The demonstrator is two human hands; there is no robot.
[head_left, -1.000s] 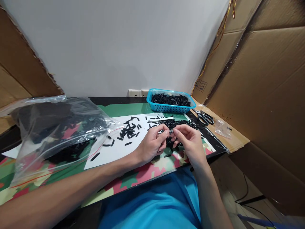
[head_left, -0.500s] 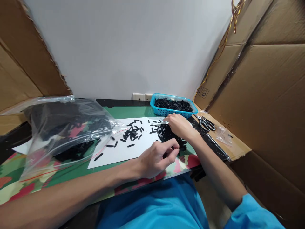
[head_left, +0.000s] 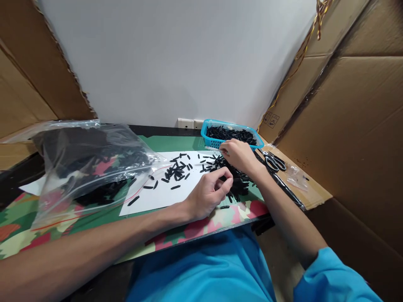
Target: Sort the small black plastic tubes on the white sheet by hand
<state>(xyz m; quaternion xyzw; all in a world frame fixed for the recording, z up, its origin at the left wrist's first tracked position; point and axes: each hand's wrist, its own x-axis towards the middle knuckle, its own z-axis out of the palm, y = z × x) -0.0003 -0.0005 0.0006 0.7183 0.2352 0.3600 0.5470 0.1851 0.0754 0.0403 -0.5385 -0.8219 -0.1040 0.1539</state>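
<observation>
My left hand (head_left: pixel 208 192) is closed, thumb and forefinger brought together beside a heap of small black strips (head_left: pixel 234 184). Whether a strip sits between those fingertips I cannot make out. Fingers curled, my right hand (head_left: pixel 238 156) grips a thin pale stick-like tool (head_left: pixel 212 148) that points left above the heap; its exact kind is unclear. Under the tool lies a white sheet of paper (head_left: pixel 163 199), where more black strips (head_left: pixel 176 171) are scattered in a loose cluster to the left of the heap.
A blue plastic basket (head_left: pixel 208 142) full of black strips stands behind my right hand. Scissors (head_left: pixel 274 162) and a small clear bag (head_left: pixel 296 178) lie to the right. A large clear zip bag (head_left: pixel 94 167) holding black pieces covers the left side. Cardboard walls (head_left: pixel 362 117) flank the table.
My right hand has lifted the pale tool up from the strips towards the basket. My left hand has shifted slightly up, uncovering more of the heap. The view has tilted a little.
</observation>
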